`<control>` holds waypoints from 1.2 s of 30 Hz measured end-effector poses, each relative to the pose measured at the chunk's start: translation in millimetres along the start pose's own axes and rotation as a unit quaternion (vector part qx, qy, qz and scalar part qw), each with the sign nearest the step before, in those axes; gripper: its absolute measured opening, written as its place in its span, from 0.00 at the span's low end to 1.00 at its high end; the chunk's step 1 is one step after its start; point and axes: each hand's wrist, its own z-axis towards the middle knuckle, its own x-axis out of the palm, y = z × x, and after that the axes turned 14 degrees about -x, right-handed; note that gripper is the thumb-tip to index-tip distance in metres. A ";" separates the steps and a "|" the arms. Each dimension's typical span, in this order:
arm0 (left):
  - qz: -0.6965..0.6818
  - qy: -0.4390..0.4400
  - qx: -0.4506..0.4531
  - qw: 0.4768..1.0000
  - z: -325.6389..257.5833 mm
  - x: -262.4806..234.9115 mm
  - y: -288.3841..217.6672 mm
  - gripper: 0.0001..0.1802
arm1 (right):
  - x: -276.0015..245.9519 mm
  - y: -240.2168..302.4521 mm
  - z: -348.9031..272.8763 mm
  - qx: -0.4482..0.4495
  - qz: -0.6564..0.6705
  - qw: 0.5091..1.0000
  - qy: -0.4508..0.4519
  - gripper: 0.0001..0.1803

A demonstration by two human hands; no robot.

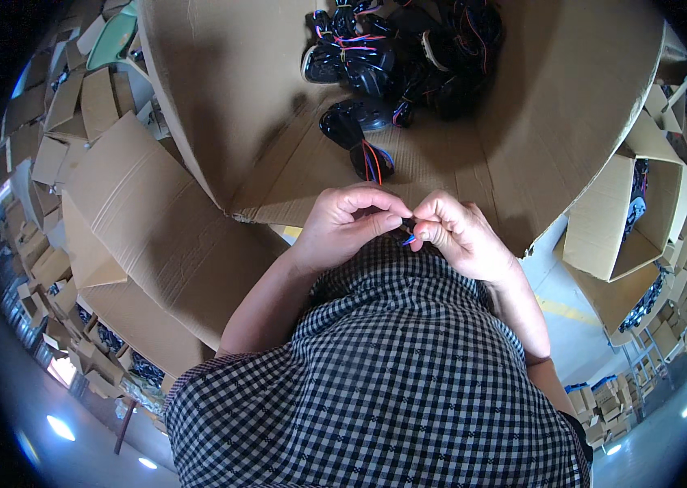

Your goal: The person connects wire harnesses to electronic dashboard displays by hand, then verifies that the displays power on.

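My left hand and my right hand meet in front of my checked apron, at the near edge of a big cardboard box. The fingers of both are pinched together, the tips almost touching. A short blue wire end pokes out below my right thumb, beside a small dark piece that the fingers mostly hide. What my left fingertips hold is too small to make out. Just beyond, a coiled black cable bundle with red and blue wire ends lies on the box's cardboard.
Several more black cable bundles are heaped deeper in the box. Folded cardboard flaps lean at the left. An open carton with cables stands at the right. A green plastic chair shows at the far left.
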 end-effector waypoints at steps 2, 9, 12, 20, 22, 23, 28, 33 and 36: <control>0.038 0.006 0.021 0.999 0.8 -1.4 -0.9 0.05 | 1.4 -2.5 -0.5 0.007 0.013 1.000 -0.006 0.08; 0.021 0.009 0.039 0.999 -1.2 -2.6 6.5 0.05 | 10.3 -7.6 -2.4 0.038 0.074 0.995 -0.048 0.07; 0.042 0.002 0.004 0.999 -6.1 -5.5 12.3 0.06 | 13.1 -8.4 -2.5 0.046 0.028 0.998 -0.025 0.08; 0.116 0.071 -0.081 0.987 46.6 -63.0 -17.8 0.13 | 16.6 -17.0 8.7 -0.032 -0.066 0.986 0.148 0.13; 0.175 -0.046 -0.041 0.983 98.7 -85.9 -2.5 0.14 | 19.3 -12.5 19.5 0.007 -0.051 0.980 0.192 0.13; 0.241 -0.096 -0.046 0.965 129.4 -96.7 10.7 0.15 | 21.4 -11.9 23.3 0.022 -0.056 0.976 0.207 0.13; 0.644 -0.074 -0.304 0.698 217.6 -75.5 30.9 0.42 | 22.6 -22.8 25.5 0.021 -0.042 0.981 0.190 0.12; 0.600 -0.083 -0.412 0.681 234.8 -107.4 124.3 0.63 | 34.8 -32.0 32.1 0.077 -0.051 0.979 0.184 0.11; 0.651 -0.082 -0.358 0.664 236.8 -124.9 134.4 0.45 | 37.9 -34.3 34.1 0.088 -0.072 0.980 0.165 0.10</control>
